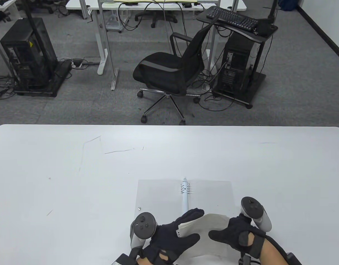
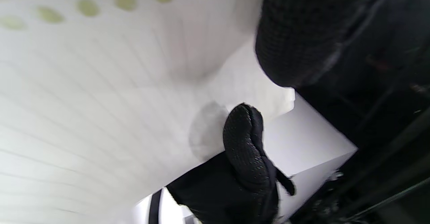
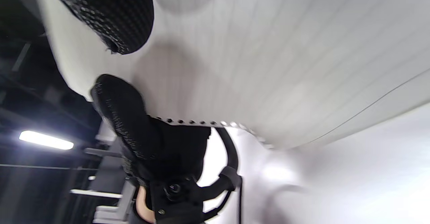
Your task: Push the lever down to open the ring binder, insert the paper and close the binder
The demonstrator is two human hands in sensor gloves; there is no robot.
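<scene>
Both of your hands are clamped on the paper [image 1: 206, 230]: your left hand [image 1: 175, 234] pinches its punched edge between thumb and fingers, and your right hand [image 1: 234, 230] grips the opposite edge with the thumb on top. You hold the sheet bowed and lifted at the near edge of the table [image 1: 61, 179], over the near part of the binder [image 1: 161, 196]. That binder lies flat and spread open, its ring mechanism [image 1: 185, 193] running down the middle away from you. Beyond the table stands an office chair [image 1: 169, 69].
</scene>
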